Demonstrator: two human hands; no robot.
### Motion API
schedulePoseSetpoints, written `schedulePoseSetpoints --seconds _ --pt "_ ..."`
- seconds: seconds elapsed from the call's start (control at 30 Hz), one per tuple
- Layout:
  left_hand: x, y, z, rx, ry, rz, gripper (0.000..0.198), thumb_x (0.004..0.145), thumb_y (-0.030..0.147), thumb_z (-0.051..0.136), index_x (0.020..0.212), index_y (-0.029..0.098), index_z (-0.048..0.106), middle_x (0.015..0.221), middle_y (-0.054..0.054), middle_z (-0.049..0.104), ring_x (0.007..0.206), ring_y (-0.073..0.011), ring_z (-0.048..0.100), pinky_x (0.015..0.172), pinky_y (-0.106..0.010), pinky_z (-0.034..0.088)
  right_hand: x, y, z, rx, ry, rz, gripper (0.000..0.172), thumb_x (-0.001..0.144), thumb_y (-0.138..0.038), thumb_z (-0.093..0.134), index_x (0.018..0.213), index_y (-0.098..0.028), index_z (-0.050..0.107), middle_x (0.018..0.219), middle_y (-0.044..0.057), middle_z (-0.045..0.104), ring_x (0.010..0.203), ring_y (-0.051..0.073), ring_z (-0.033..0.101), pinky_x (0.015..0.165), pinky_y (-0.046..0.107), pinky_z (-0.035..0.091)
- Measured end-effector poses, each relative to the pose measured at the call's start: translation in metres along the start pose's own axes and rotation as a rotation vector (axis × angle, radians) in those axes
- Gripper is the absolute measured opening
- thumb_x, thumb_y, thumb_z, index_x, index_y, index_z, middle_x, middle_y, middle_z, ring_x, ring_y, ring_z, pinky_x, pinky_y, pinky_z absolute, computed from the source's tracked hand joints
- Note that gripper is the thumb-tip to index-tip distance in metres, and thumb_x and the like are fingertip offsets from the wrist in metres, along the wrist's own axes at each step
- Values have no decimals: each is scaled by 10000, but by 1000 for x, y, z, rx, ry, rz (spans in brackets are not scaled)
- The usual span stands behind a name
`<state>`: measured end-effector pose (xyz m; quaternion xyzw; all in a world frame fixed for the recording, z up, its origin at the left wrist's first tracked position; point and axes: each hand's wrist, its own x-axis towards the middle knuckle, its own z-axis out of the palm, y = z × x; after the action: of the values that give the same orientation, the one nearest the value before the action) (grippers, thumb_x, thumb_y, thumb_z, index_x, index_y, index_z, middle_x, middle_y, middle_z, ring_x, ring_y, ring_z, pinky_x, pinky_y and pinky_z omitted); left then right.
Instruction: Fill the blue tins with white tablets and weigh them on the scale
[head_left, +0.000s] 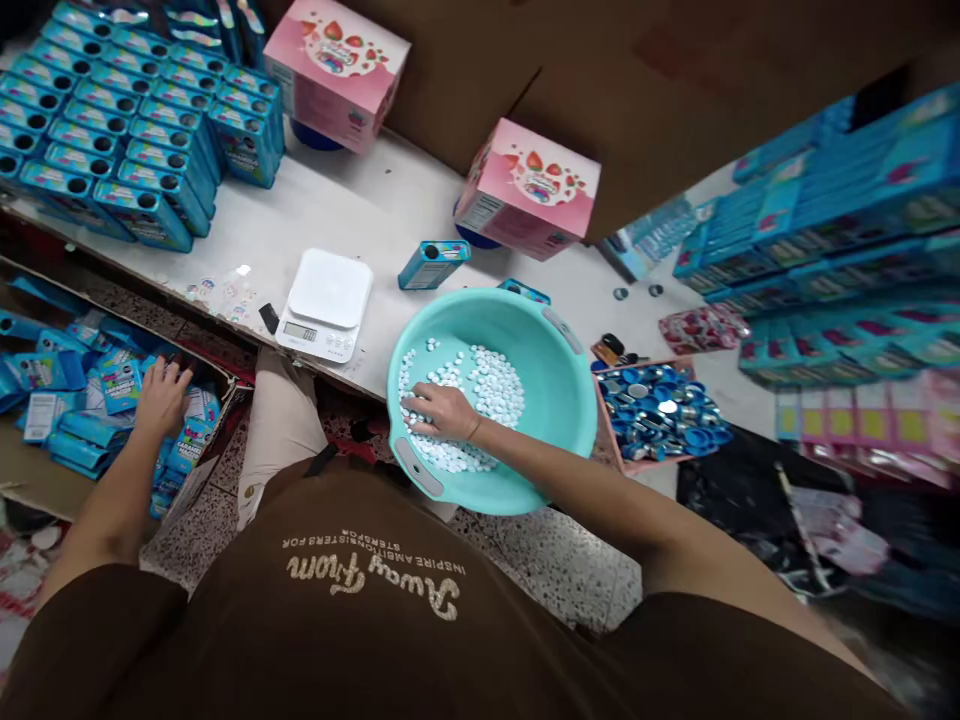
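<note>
My left hand (161, 398) is down in a cardboard carton at the left, its fingers bent around a small blue box (177, 360) that they partly hide. More blue boxes (118, 380) lie loose about it. My right hand (442, 411) rests in a teal basin (559, 400), fingers apart among small white round pieces (495, 388). The pieces cover the basin's near and left parts; no piece shows clearly gripped. Just beyond the basin's rim stands a blue box (433, 265) with a dark round opening on top.
A white digital scale (328, 290) sits left of the basin. Rows of upright blue boxes (112, 120) fill the far left. Two pink cartons (531, 185) stand at the back. On the right are a tray of blue caps (660, 410) and stacked blue packs (840, 220).
</note>
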<state>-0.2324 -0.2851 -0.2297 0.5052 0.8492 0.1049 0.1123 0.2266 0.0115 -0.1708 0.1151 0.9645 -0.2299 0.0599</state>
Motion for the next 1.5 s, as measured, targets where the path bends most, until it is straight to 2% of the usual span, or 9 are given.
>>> schedulePoseSetpoints --seconds 0.23,0.37,0.53,0.67,0.8,0.93,1.07,1.2,1.5 --pt "10 -14 -19 -89 32 72 287 695 507 562 884 293 587 1061 16 708 1325 -349 467 1133 -668 316 14 -22 -16 626 227 406 343 810 -523 549 775 -207 677 809 48 690 756 182 618 699 293 456" --pt "6 -12 -27 -76 74 57 308 705 415 548 1004 349 586 1168 69 707 1291 -342 532 1104 -650 383 14 -35 -37 1255 337 656 359 726 -554 636 724 -200 584 565 -45 513 456 87 388 434 223 278" --pt "-23 0 -52 -8 311 -96 593 738 431 577 1310 459 423 1387 41 591 1275 -383 559 1053 -640 455 0 -50 -72 1917 373 632 295 751 -469 631 761 -229 460 511 -102 405 364 47 203 363 191 125" --pt "-40 67 -97 -30 783 -91 765 720 387 639 1404 471 309 1388 -40 546 1244 -400 566 1012 -605 485 -11 -57 -91 2153 529 597 207 841 -402 545 784 -231 443 506 -107 389 354 51 192 357 174 110" --pt "-30 203 -138 -408 961 150 567 745 418 629 1294 380 497 1163 -55 614 1096 -344 636 915 -531 521 -17 -56 -105 2239 665 539 204 886 -395 512 788 -230 442 499 -104 402 348 50 206 356 166 114" --pt "-6 332 -146 -731 573 373 369 803 422 646 1138 278 588 974 -32 645 863 -222 660 799 -408 552 -25 -47 -127 2233 819 452 243 911 -424 501 780 -229 438 498 -104 403 348 45 225 352 162 119" --pt "9 402 -126 -704 108 562 306 836 435 635 1062 234 589 946 -49 671 861 -218 645 771 -358 532 -40 -39 -150 2207 935 397 239 938 -400 448 774 -226 439 490 -99 407 343 47 250 341 154 132" --pt "17 430 -101 -592 -137 645 246 871 458 594 957 228 582 878 -55 669 800 -226 623 697 -341 483 -52 -38 -161 2205 993 412 243 956 -374 400 769 -222 435 482 -95 408 334 45 254 324 141 126" --pt "29 454 -63 -363 -127 720 198 878 351 580 1030 227 562 1027 -104 641 937 -276 610 760 -376 474 -35 -52 -145 1991 1217 538 194 898 -334 471 752 -208 487 481 -83 430 342 45 313 309 151 169"
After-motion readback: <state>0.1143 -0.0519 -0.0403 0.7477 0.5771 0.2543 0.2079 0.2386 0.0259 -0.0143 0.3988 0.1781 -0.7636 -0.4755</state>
